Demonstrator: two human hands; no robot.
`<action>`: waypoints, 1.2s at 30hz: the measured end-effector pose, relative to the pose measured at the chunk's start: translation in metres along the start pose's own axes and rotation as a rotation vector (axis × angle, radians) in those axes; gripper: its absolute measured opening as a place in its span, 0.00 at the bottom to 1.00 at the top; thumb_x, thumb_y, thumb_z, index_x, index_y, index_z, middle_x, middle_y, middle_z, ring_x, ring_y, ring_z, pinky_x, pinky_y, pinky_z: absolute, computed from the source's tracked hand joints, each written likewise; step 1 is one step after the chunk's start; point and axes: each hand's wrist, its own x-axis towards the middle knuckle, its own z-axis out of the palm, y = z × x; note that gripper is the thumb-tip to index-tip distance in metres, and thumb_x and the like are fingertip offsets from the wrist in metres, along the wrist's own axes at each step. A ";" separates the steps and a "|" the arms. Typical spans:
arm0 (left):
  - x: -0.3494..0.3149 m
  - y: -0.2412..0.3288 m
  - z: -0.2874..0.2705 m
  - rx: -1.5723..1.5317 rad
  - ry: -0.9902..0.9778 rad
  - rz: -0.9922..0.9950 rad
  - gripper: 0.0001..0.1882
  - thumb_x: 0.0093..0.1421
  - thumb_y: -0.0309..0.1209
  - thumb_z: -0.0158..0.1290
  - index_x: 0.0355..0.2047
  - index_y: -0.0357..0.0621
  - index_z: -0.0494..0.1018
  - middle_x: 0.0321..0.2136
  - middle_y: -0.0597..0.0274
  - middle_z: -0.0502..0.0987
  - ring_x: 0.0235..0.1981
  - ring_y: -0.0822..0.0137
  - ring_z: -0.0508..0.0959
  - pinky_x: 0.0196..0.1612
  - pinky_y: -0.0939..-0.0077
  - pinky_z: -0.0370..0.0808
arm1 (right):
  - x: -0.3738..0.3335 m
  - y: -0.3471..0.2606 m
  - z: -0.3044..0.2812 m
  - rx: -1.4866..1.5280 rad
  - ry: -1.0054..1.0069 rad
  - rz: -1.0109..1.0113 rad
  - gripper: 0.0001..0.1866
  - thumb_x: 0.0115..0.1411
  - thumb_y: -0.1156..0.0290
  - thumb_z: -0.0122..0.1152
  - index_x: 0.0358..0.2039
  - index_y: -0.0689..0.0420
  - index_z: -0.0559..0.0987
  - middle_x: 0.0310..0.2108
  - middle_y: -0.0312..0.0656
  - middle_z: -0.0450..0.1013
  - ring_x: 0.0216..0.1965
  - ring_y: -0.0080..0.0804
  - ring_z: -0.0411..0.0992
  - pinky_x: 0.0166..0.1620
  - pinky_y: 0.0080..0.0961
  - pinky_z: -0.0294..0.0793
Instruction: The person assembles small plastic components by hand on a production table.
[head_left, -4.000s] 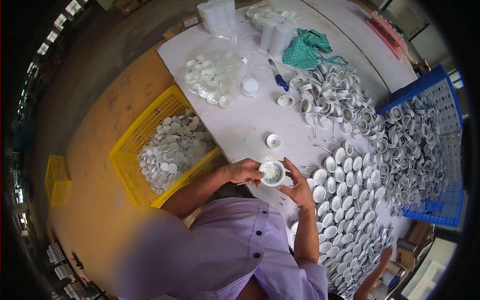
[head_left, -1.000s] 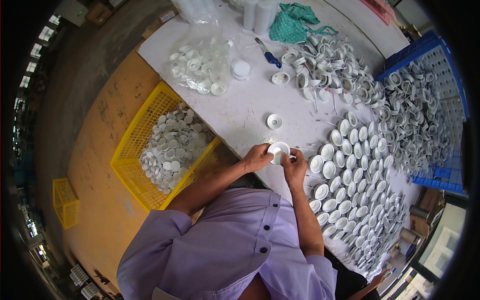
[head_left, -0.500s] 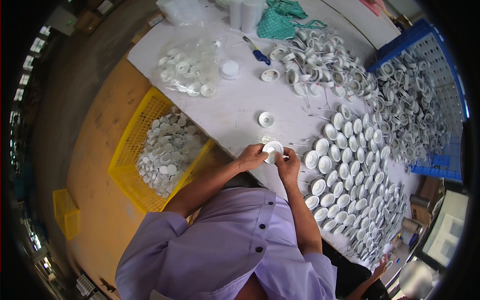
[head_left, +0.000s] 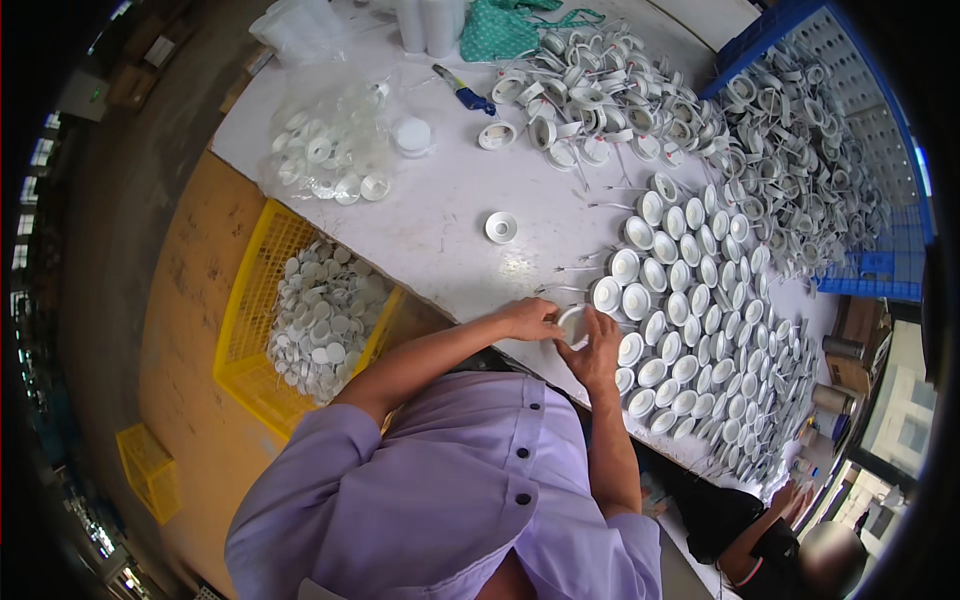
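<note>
At the table's near edge, beside the rows, I hold a round white lamp housing [head_left: 572,322] between both hands. My left hand [head_left: 530,319] pinches its left rim with thumb and fingers. My right hand [head_left: 597,350] is wrapped about the right side, hiding part of it. Just to the right stand tight rows of similar white round lamp housings [head_left: 652,274], some with thin wires trailing left. A single white ring-shaped part [head_left: 501,227] lies by itself on the white table [head_left: 430,250], farther off than my hands.
A heap of wired white rings [head_left: 600,95] lies at the back, beside a blue crate [head_left: 868,120] full of more. A clear bag [head_left: 325,140] of white parts, a blue-handled cutter [head_left: 468,93] and green cloth [head_left: 497,30] are on the table. A yellow basket [head_left: 240,330] holds white discs.
Both hands have moved right with the lamp housing, close to the rows. The housing is now more covered by my fingers. My view has shifted, and a co-worker at lower right shows more.
</note>
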 end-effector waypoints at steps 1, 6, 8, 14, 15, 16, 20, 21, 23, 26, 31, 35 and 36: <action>0.002 0.002 0.001 0.002 -0.010 0.006 0.18 0.50 0.40 0.56 0.35 0.38 0.73 0.28 0.48 0.77 0.29 0.53 0.77 0.33 0.61 0.71 | -0.005 0.008 -0.006 -0.036 -0.022 0.087 0.39 0.33 0.62 0.74 0.48 0.61 0.71 0.44 0.49 0.69 0.47 0.48 0.65 0.50 0.41 0.63; 0.005 -0.004 0.013 0.344 0.032 0.167 0.08 0.51 0.30 0.51 0.30 0.38 0.72 0.28 0.47 0.75 0.33 0.49 0.76 0.37 0.57 0.72 | -0.016 0.036 -0.010 -0.231 0.068 0.146 0.38 0.34 0.57 0.73 0.47 0.59 0.73 0.44 0.47 0.70 0.49 0.43 0.64 0.55 0.46 0.58; 0.004 -0.003 0.015 0.458 0.018 0.217 0.06 0.52 0.27 0.49 0.28 0.39 0.71 0.27 0.49 0.74 0.33 0.50 0.76 0.37 0.58 0.72 | -0.021 0.043 -0.006 -0.270 0.080 0.162 0.36 0.35 0.57 0.72 0.46 0.58 0.73 0.42 0.43 0.70 0.49 0.42 0.63 0.56 0.47 0.56; 0.008 -0.002 0.019 0.806 0.081 0.435 0.04 0.51 0.27 0.46 0.24 0.41 0.71 0.23 0.56 0.74 0.30 0.58 0.76 0.34 0.64 0.73 | -0.021 0.048 0.001 -0.328 0.031 0.255 0.33 0.38 0.54 0.70 0.45 0.55 0.73 0.42 0.40 0.70 0.52 0.42 0.61 0.59 0.52 0.49; 0.008 -0.002 0.020 0.865 0.101 0.478 0.04 0.50 0.28 0.47 0.23 0.42 0.71 0.23 0.58 0.74 0.29 0.60 0.76 0.33 0.66 0.73 | -0.021 0.048 0.000 -0.338 0.011 0.290 0.34 0.38 0.53 0.69 0.45 0.55 0.73 0.42 0.41 0.71 0.53 0.41 0.61 0.60 0.52 0.49; 0.009 -0.002 0.020 0.865 0.102 0.474 0.04 0.50 0.28 0.47 0.23 0.42 0.71 0.23 0.58 0.74 0.29 0.60 0.76 0.33 0.66 0.73 | -0.020 0.048 -0.001 -0.337 0.008 0.287 0.34 0.38 0.53 0.69 0.45 0.55 0.73 0.42 0.41 0.71 0.53 0.41 0.61 0.60 0.52 0.49; 0.012 -0.002 0.019 0.952 0.205 0.510 0.04 0.49 0.29 0.48 0.22 0.43 0.70 0.21 0.61 0.73 0.28 0.64 0.74 0.33 0.69 0.72 | -0.014 0.048 -0.007 -0.318 0.011 0.318 0.36 0.39 0.53 0.70 0.46 0.62 0.73 0.42 0.49 0.73 0.51 0.44 0.65 0.57 0.42 0.54; 0.013 -0.001 0.018 0.958 0.231 0.521 0.04 0.49 0.29 0.48 0.22 0.43 0.70 0.21 0.61 0.72 0.28 0.64 0.74 0.33 0.69 0.72 | -0.013 0.048 -0.008 -0.320 0.015 0.340 0.36 0.39 0.53 0.70 0.46 0.62 0.74 0.42 0.49 0.73 0.50 0.44 0.65 0.57 0.40 0.54; 0.013 0.001 0.017 0.934 0.231 0.513 0.03 0.49 0.28 0.48 0.23 0.43 0.70 0.21 0.61 0.72 0.28 0.64 0.74 0.34 0.69 0.72 | -0.012 0.051 -0.008 -0.307 0.016 0.345 0.35 0.39 0.52 0.70 0.45 0.62 0.74 0.42 0.49 0.73 0.50 0.44 0.65 0.57 0.40 0.55; 0.015 -0.002 0.015 0.876 0.243 0.501 0.02 0.49 0.27 0.48 0.24 0.43 0.69 0.22 0.62 0.71 0.29 0.64 0.73 0.34 0.68 0.72 | -0.011 0.051 -0.010 -0.294 0.026 0.347 0.35 0.38 0.52 0.70 0.43 0.62 0.75 0.42 0.49 0.73 0.49 0.44 0.66 0.56 0.40 0.56; 0.017 -0.009 0.006 0.748 0.270 0.483 0.04 0.46 0.25 0.49 0.25 0.42 0.68 0.24 0.60 0.70 0.30 0.61 0.73 0.34 0.67 0.71 | -0.013 0.056 -0.016 -0.315 0.117 0.226 0.33 0.37 0.55 0.72 0.42 0.62 0.76 0.41 0.48 0.73 0.48 0.44 0.67 0.54 0.39 0.60; 0.007 -0.007 -0.004 0.651 0.313 0.464 0.04 0.46 0.24 0.50 0.25 0.41 0.67 0.24 0.58 0.70 0.29 0.59 0.73 0.33 0.66 0.71 | -0.004 0.071 -0.028 -0.245 0.219 0.151 0.26 0.41 0.61 0.70 0.40 0.59 0.76 0.40 0.45 0.72 0.44 0.46 0.67 0.51 0.41 0.63; 0.005 -0.004 -0.007 0.622 0.355 0.478 0.04 0.47 0.25 0.50 0.24 0.41 0.67 0.23 0.58 0.70 0.28 0.59 0.73 0.33 0.66 0.71 | 0.003 0.085 -0.028 -0.147 0.265 0.137 0.24 0.43 0.63 0.69 0.40 0.60 0.76 0.40 0.47 0.72 0.43 0.48 0.68 0.49 0.40 0.65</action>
